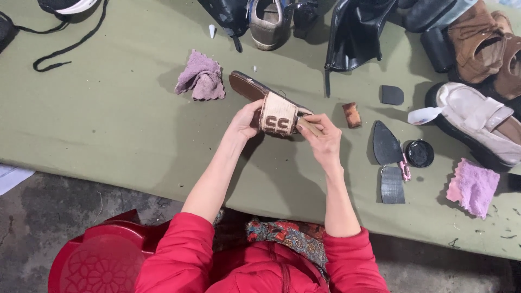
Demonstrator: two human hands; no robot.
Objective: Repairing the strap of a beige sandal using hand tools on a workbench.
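While the sandal (269,106) is held just above the green desk (108,119), near its middle, its long axis runs slantwise from the upper left, where the dark brown heel end sticks out, down to the lower right, where the toe end is hidden behind the hands; the wide pale woven strap faces up between them. The left hand (245,122) has its grip closed round the sandal from the left side, fingers against the edge of the strap; the right hand (324,140) comes in from the right, its grip pinched on a small tan stick-like tool (310,127) whose tip touches the strap's right edge; what the tool is exactly I cannot tell. Both hands are on the sandal, so neither is nearer; the heel end lies away from both, toward the far side of the desk.

Just beyond the heel lies a crumpled mauve cloth (201,77); just right of the right hand sits a small brown block (352,115). Farther right lie a dark pointed sole piece (386,144), a ribbed heel piece (392,185), a round black tin (419,153) and a pink cloth (474,187); a pale loafer (477,126) rests beyond them, and more shoes and boots line the far edge.
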